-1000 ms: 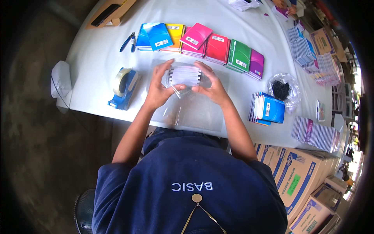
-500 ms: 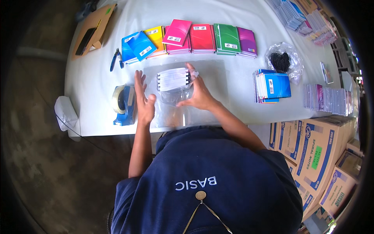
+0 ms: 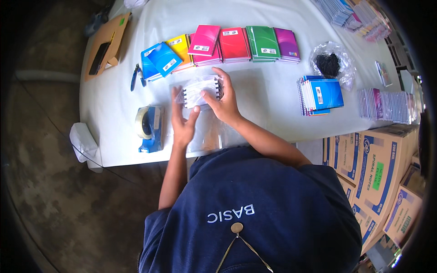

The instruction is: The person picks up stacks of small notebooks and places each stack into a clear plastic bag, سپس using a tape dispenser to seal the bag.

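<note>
Between my hands is a white stack with black notched ends, wrapped in a clear plastic bag; what the stack is made of I cannot make out. My right hand grips its right end, thumb pressed on top and fingers round the far side. At the left end, my left hand holds the pack, fingers along its side and thumb at the near edge. Clear plastic sheets lie on the table beneath. Left of my left hand stands a blue tape dispenser with a roll of tape.
Spiral notebooks in blue, yellow, pink, red, green and purple line the far side. More notebooks and a plastic bag of black pieces sit at right. Cartons are stacked beside the table; a dark cutter lies at left.
My left hand has come in from the left onto the pack. My right thumb has moved on top of it, and the plastic is now drawn closer around the stack.
</note>
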The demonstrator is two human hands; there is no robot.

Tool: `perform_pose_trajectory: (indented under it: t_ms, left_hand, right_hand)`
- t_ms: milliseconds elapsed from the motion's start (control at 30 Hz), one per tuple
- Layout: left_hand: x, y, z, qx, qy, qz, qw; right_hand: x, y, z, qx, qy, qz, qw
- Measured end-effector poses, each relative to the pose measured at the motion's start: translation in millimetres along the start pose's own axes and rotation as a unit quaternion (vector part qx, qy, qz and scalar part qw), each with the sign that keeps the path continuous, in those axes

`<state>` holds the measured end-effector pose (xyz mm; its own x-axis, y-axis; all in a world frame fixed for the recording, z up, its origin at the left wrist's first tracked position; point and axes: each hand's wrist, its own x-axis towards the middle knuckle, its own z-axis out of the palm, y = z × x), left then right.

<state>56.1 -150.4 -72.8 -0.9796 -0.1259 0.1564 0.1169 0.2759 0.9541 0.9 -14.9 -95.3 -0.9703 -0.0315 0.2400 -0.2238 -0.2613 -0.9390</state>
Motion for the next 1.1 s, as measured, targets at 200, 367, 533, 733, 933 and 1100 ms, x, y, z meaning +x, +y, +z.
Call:
perform_pose_trajectory:
  t_ms: [200, 367, 533, 733, 933, 1100]
  left_hand:
    - [25.4, 36.3, -3.6, 0.006, 0.156, 0.044, 0.987]
    - [44.1, 61.2, -32.7, 0.046, 0.245, 0.063, 0.966]
    - [12.2, -11.1, -23.7, -0.165, 0.063, 0.034, 0.984]
    - [-13.8, -3.7, 32.4, 0.073, 0.114, 0.036, 0.990]
    - [-22.0, 22.0, 39.5, 0.434, 0.082, 0.149, 0.885]
    - [-13.3, 27.6, 33.1, 0.419, -0.052, 0.139, 0.896]
  right_hand:
    - [-1.0, -6.1, -6.8, 0.006, -0.011, 0.010, 1.000]
    - [-7.2, 2.8, -22.7, -0.040, -0.018, -0.084, 0.996]
    - [-23.3, 18.0, -6.6, -0.135, -0.025, -0.069, 0.988]
    - [-3.3, 9.0, 1.1, -0.092, 0.064, -0.035, 0.993]
    - [-6.1, -4.8, 1.7, -0.112, 0.078, 0.012, 0.991]
    - [-24.7, -10.6, -6.1, -0.432, 0.019, -0.140, 0.891]
